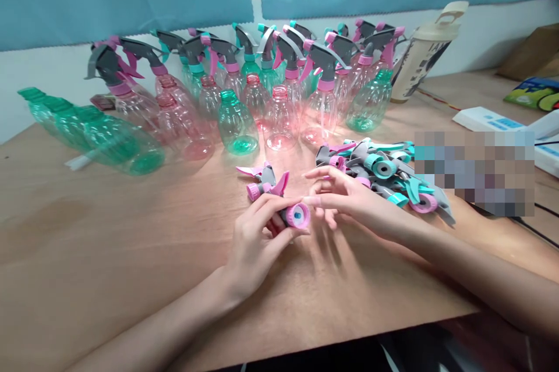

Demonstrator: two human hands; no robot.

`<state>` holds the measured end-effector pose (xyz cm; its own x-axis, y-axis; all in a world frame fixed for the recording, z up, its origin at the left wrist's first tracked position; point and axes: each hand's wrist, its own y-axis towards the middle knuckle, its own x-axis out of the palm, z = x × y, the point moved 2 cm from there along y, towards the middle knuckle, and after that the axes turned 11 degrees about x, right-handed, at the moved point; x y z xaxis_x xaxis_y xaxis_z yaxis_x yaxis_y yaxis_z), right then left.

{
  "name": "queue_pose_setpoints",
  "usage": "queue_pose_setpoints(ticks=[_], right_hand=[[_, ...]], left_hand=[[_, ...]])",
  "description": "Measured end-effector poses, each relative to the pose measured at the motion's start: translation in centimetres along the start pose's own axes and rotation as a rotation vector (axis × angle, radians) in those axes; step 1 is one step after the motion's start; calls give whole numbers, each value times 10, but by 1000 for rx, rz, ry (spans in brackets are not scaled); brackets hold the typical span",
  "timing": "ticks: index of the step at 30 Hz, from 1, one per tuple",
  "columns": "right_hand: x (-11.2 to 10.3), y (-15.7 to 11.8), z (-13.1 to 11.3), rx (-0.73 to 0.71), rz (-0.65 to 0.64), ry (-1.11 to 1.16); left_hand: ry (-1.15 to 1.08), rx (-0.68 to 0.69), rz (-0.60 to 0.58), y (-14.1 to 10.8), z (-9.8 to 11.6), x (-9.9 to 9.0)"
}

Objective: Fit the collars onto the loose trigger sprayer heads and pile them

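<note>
Held in my left hand (259,232) is a grey and pink trigger spray head (299,216). Its pink collar faces me, showing a white inside with a small blue centre. Beside it my right hand (338,197) has its fingers apart with nothing in them; the thumb tip is close to the collar, and I cannot tell if they touch. Just beyond my left hand lies another pink and grey spray head (267,177). To the right of my right hand is a pile of loose spray heads (384,167) with pink and turquoise collars.
Several clear pink bottles (280,119) and green bottles (238,127) stand behind my hands, many topped with spray heads. Green bottles (109,139) line the left. A cream tumbler (425,57) stands at the back right, near a white device (493,121). The table's front edge (349,340) is close.
</note>
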<state>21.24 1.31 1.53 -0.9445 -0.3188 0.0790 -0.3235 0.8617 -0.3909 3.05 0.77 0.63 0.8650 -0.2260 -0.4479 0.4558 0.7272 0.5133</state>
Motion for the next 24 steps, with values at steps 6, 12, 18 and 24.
queue_pose_setpoints(ticks=[6, 12, 18, 24], right_hand=[[2, -6, -2, -260, 85, -332], [-4, -21, -28, -605, 180, -907], [4, -34, -51, -730, 27, -1411], [21, -33, -60, -859, -169, -1600]], left_hand=[[-65, -48, -25, -1, -2, 0], [-99, -48, -206, -4, -5, 0], [-36, -21, -261, -2, -2, -1], [-36, 46, -326, -1, 1, -1]])
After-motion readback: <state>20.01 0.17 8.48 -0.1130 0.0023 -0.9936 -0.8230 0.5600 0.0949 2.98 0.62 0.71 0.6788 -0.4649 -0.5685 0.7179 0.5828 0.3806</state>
